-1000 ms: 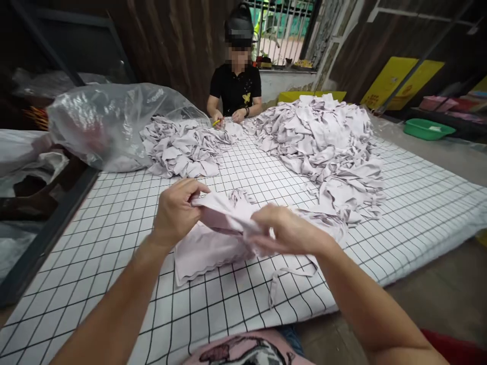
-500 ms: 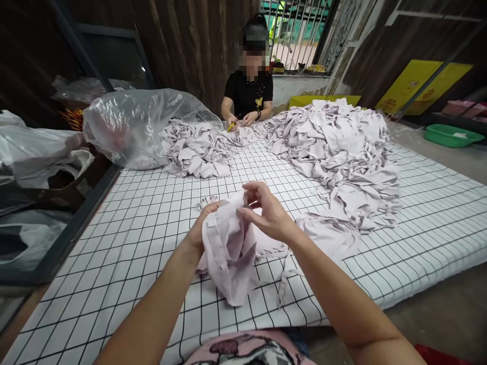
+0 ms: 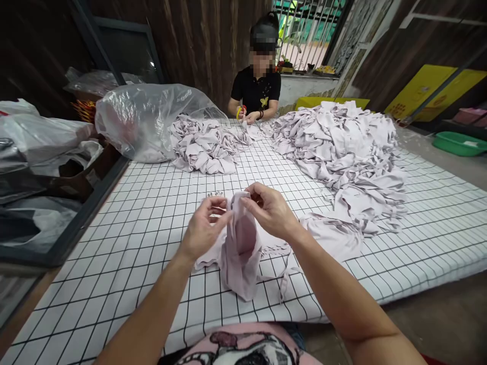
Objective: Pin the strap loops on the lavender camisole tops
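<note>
A pale lilac-pink piece of sewn fabric (image 3: 239,263) hangs in front of me, its lower end down at the table and a fold gaping in its middle. My right hand (image 3: 274,213) pinches its top edge between thumb and fingers. On the other side, my left hand (image 3: 203,225) has its thumb and fingertips at the upper left edge, closed on the cloth. More of the same fabric (image 3: 209,256) lies flat behind and under it. A thin loose strip (image 3: 284,284) trails on the table to the right.
A grid-patterned cloth (image 3: 152,223) covers the table. A large heap of fabric pieces (image 3: 335,137) stands right, a smaller pile (image 3: 201,144) left beside a clear plastic bag (image 3: 133,116). Across the table a person (image 3: 256,86) holds yellow-and-red-handled scissors (image 3: 239,111).
My left hand has shifted from behind the fabric's left side to its upper edge, and the piece has turned and hangs narrower. The co-worker's scissors have tilted upright. My view has swung slightly left.
</note>
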